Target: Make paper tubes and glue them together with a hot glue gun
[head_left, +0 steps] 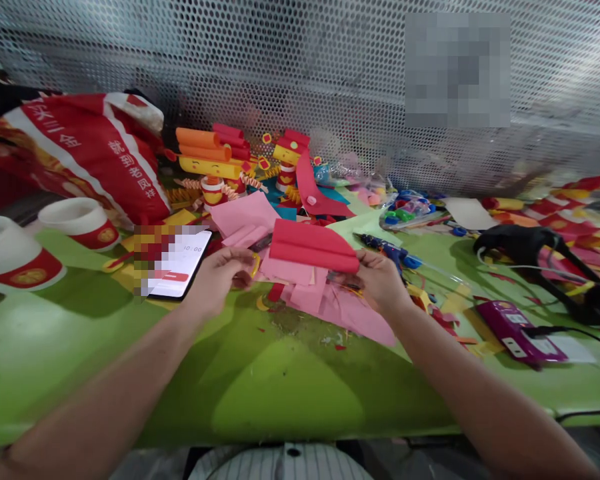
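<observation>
A folded red paper piece [313, 247] hangs over the pink paper scraps, its right end pinched in my right hand [380, 277]. My left hand [223, 275] is closed on a small yellow piece [255, 265], just left of the red paper and not touching it. Beneath and around the red piece lie pink sheets [350, 310]. Close by my left wrist is a phone [180, 263] with a lit screen. Behind, paper figures with yellow faces [210, 167] stand on small red and white cups.
Two white and red cups [80, 223] and a red bag [100, 153] are at the left. A purple box [520, 333] with a black cable, black straps [525, 240] and a glue pen [387, 250] lie at the right on the green table [285, 393]. A perforated metal panel [290, 73] stands behind.
</observation>
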{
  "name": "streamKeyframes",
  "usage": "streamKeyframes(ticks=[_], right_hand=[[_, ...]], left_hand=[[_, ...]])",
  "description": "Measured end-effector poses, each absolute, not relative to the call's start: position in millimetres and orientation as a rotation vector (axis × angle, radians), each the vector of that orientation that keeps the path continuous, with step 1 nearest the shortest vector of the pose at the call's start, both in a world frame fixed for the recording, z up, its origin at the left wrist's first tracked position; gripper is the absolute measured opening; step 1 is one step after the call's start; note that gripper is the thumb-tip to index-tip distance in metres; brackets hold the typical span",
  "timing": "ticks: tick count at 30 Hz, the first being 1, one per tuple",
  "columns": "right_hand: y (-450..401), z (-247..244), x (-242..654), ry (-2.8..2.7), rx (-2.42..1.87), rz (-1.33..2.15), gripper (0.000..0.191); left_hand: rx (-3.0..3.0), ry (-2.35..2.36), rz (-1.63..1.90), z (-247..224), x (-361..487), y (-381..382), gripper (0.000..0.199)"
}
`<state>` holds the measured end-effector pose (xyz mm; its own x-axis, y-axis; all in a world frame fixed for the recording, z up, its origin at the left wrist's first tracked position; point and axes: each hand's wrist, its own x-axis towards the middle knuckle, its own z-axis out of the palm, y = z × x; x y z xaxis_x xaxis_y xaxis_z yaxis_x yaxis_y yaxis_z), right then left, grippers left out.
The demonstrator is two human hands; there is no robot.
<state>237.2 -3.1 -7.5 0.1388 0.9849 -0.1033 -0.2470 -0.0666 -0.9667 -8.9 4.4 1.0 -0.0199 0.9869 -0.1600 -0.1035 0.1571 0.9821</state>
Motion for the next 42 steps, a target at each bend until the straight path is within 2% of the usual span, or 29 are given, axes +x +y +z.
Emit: streamKeyframes(ticks=[5, 12, 17, 24, 39, 42], right_hand=[[6.1, -1.4, 238.3, -0.843, -1.050, 1.094, 0.035], [-5.3, -20.4, 227.3, -1.052, -1.102, 1.254, 0.025], [-12.0, -19.3, 227.7, -1.136, -1.100, 1.261, 0.017], [-12.5, -20.6, 227.5, -1.135, -1.077, 1.319, 0.010], [-12.7, -17.8, 227.1, -1.123, -1.113, 1.311, 0.005], [-12.3, -18.0, 227.6, -1.121, -1.107, 1.311, 0.005]], left_hand=[[1.049, 1.350, 1.217, 1.1, -13.2, 8.3, 0.015], [0.958, 1.149, 1.061, -2.2, -3.6, 4.1, 0.009], [0.922, 0.959, 0.943, -0.2, -4.6, 2.9, 0.020], [1.110, 0.947, 0.805, -2.5, -3.1, -3.0, 0.031], [0.986, 1.012, 0.885, -8.1, -0.2, -1.8, 0.012], [0.912, 0.985, 0.914, -3.5, -1.4, -1.0, 0.015]])
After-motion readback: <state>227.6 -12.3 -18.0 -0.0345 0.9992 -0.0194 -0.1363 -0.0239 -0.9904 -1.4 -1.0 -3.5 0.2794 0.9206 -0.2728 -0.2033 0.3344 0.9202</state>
